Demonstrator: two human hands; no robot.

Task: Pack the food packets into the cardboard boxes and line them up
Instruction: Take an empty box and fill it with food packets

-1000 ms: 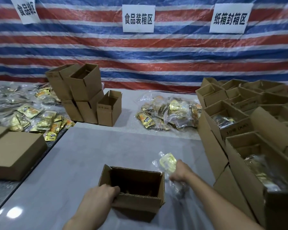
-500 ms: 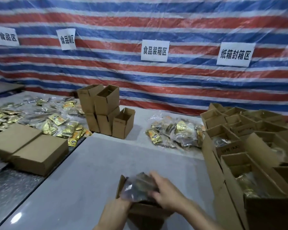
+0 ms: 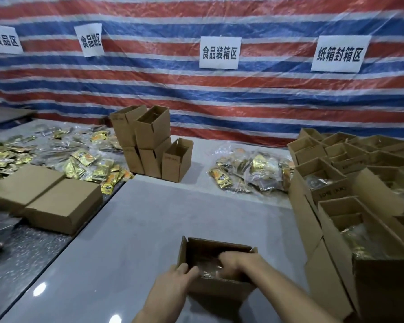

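An open cardboard box stands on the grey table near its front edge. My left hand grips the box's near left corner. Inside the box my right hand presses down on a clear bag of food packets; its fingers are blurred and I cannot tell whether they curl round the bag. A heap of bagged gold packets lies further back on the table.
Rows of open boxes with packets crowd the right side. A stack of empty boxes stands at the back centre. Loose gold packets and two closed flat boxes lie on the left table.
My right hand brought the bag from beside the box over its opening and pushed it down inside. My left hand stayed on the box's near left corner. The camera tilted up.
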